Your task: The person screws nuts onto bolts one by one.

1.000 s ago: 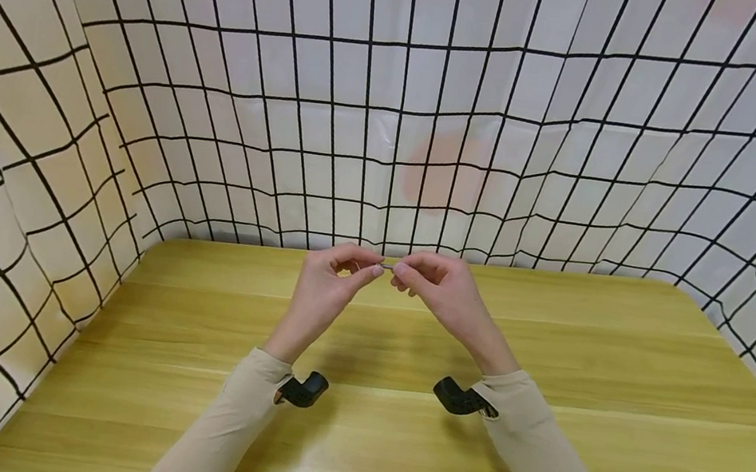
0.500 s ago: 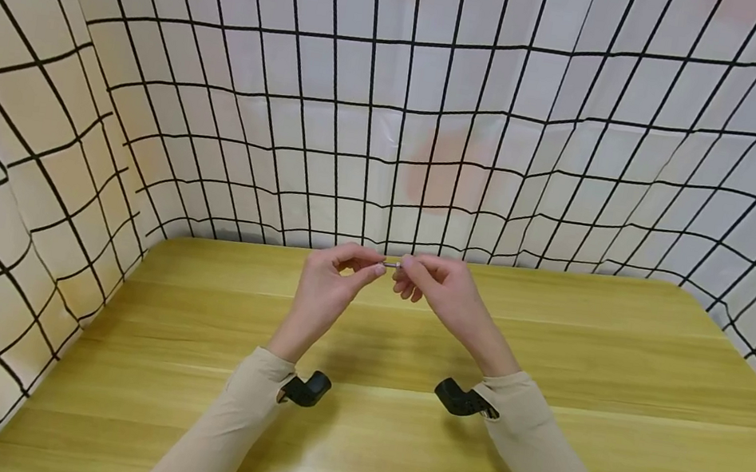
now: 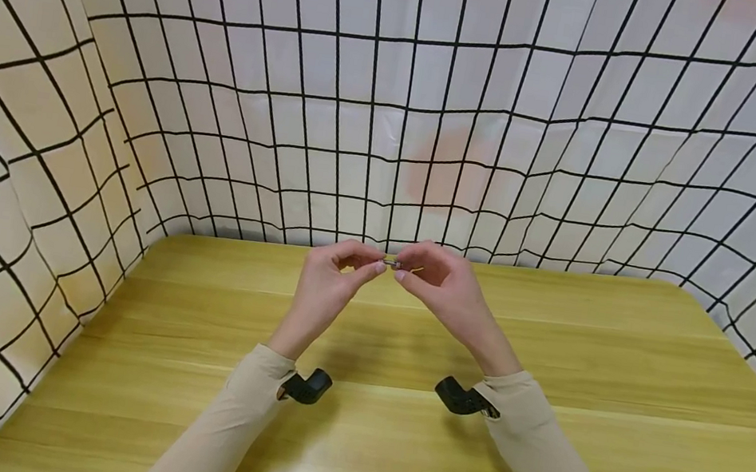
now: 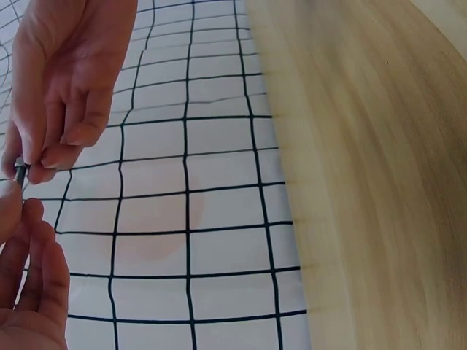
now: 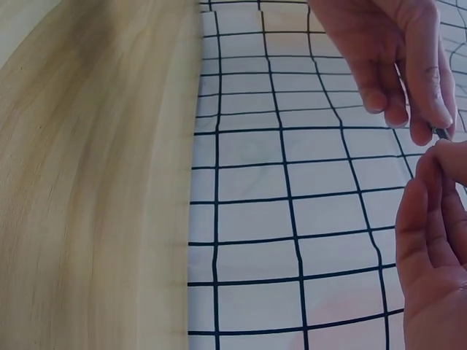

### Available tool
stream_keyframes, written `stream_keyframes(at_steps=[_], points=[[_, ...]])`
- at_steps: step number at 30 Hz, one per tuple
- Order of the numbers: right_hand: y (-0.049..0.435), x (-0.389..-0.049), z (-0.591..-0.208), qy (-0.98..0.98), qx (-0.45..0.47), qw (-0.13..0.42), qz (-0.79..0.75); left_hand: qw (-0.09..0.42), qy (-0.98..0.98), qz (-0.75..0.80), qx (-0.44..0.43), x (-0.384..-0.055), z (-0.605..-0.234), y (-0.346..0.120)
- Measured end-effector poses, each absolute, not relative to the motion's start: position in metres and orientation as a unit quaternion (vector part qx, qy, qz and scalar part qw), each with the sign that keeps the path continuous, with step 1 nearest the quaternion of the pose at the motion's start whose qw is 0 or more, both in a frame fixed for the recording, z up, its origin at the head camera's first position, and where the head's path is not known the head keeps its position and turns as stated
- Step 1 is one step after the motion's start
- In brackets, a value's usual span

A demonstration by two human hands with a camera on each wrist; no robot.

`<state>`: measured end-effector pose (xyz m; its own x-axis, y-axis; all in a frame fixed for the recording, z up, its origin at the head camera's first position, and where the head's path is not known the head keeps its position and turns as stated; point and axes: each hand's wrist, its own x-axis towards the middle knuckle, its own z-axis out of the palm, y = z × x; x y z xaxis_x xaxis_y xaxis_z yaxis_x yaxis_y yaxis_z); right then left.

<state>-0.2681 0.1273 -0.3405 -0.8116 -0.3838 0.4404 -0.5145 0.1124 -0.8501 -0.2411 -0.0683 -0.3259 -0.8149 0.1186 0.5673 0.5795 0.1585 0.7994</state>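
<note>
Mid-frame: left hand and right hand pinch small grey metal bolt at ends, likely best; probably light, rigid.

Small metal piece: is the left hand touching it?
Touching. The head view shows the left hand pinching one end of the small metal piece between thumb and finger, the rest sticking out toward the right hand.

Between the fingertips of your left hand and right hand you have a small, slender, dark grey metal rod, nearly level, thicker towards its right end (finer detail is too small to tell), its left end hidden.
</note>
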Motion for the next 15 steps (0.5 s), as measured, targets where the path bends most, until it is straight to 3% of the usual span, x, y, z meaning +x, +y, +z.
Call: stream_keyframes(at_steps=[15], points=[[0.127,-0.255,-0.326,-0.759,0.276,0.051,0.588,0.178,-0.73,-0.611,-0.248,-0.242,-0.326,-0.068]])
